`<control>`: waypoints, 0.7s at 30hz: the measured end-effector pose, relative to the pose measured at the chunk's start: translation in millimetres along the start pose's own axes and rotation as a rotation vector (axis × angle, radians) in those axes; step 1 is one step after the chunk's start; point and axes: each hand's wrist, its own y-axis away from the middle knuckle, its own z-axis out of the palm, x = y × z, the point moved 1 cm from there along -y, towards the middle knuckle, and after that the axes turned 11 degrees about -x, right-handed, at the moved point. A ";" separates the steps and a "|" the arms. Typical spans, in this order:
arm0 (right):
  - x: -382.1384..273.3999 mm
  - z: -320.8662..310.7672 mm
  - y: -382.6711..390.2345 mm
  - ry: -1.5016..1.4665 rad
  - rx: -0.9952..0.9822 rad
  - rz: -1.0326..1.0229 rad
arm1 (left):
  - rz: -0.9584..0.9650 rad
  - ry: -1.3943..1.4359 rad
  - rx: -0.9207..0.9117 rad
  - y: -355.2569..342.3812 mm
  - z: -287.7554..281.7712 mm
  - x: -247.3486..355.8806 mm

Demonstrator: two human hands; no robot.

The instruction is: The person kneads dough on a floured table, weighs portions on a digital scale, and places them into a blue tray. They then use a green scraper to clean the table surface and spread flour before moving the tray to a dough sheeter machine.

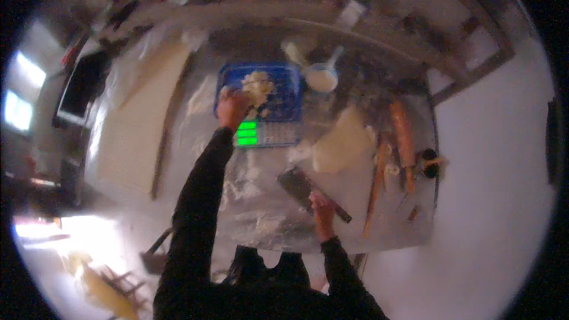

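My left hand (232,106) reaches over the left side of a blue tray (286,86) on a digital scale with a green lit display (246,133). Its fingers look curled together beside a heap of pale dough pieces (258,86); what they hold, if anything, is hidden. Lower down, my right hand (323,202) grips a broad dark flat blade (295,185), a cleaver by its shape, tilted over the floury table. A slab of pale dough (342,144) lies just beyond that blade.
Rolling pins, one thick (402,133) and one thin (378,184), lie at the right beside a small dark jar (430,164). A white handled bowl or scoop (322,78) stands behind the scale. A long pale board (139,124) leans along the table's left side.
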 end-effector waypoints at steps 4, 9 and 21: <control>-6.3 -85.9 -49.3 0.134 0.083 0.120 | 0.138 0.044 0.203 33.5 -14.7 50.2; 23.9 -163.0 -134.6 0.318 0.303 0.040 | 0.008 0.447 -0.357 135.6 81.1 151.3; 120.9 -208.3 -245.3 0.886 0.268 -0.376 | -0.327 1.038 -0.811 139.8 174.8 211.6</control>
